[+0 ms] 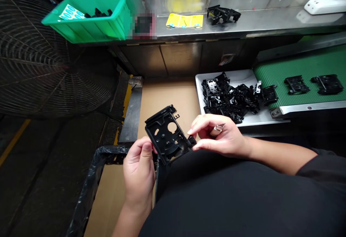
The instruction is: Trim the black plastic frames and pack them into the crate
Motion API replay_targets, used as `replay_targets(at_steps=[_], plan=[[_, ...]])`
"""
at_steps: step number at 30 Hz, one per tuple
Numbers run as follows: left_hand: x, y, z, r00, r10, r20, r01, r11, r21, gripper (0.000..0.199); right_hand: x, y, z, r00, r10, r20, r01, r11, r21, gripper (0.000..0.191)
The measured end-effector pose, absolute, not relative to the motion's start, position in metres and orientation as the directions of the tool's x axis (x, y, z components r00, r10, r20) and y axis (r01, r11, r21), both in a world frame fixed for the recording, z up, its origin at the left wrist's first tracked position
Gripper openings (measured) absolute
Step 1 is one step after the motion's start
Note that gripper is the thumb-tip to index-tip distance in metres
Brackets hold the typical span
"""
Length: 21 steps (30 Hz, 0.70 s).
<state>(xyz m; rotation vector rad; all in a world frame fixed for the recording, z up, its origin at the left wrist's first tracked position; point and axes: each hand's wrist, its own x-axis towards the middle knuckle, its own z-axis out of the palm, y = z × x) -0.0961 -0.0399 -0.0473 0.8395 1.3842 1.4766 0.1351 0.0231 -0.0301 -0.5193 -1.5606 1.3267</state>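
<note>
A black moulded plastic frame with a round hole and several small openings is held up in front of me, tilted. My left hand grips its lower left side, with the thumb across the edge. My right hand, wearing a metal ring, pinches the frame's right corner between thumb and index finger. Below the hands lies a sheet of brown cardboard. My dark shirt fills the bottom of the view.
A white tray heaped with black parts sits right, beside a green conveyor belt carrying more. A steel shelf holds a green bin and yellow sheet. A black bin liner and fan guard are left.
</note>
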Motion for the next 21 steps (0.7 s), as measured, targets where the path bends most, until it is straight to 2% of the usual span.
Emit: replay_targets(at_steps=[3,6,9,15,21], plan=[[-0.094,-0.042,-0.045,-0.348,0.932,-0.099,-0.222,0.02,0.975,0.025,0.136,0.023,-0.032,-0.421,0.814,0.401,-0.245,0.323,-0.914,0.024],[-0.089,-0.044,-0.039,-0.249,0.967,-0.06,-0.229,0.001,0.973,0.035,0.135,0.024,-0.035,-0.435,0.803,0.407,-0.234,0.336,-0.912,0.023],[-0.087,-0.044,-0.033,-0.178,0.982,-0.057,-0.232,0.014,0.973,0.037,0.134,0.025,-0.038,-0.452,0.803,0.388,-0.219,0.322,-0.921,0.023],[-0.092,-0.045,-0.028,-0.181,0.984,0.004,-0.253,-0.05,0.966,0.033,0.128,0.026,-0.038,-0.482,0.798,0.361,-0.199,0.301,-0.933,0.024],[-0.098,-0.048,-0.027,-0.211,0.977,0.026,-0.255,-0.081,0.964,0.032,0.12,0.027,-0.037,-0.494,0.773,0.399,-0.246,0.316,-0.916,0.023]])
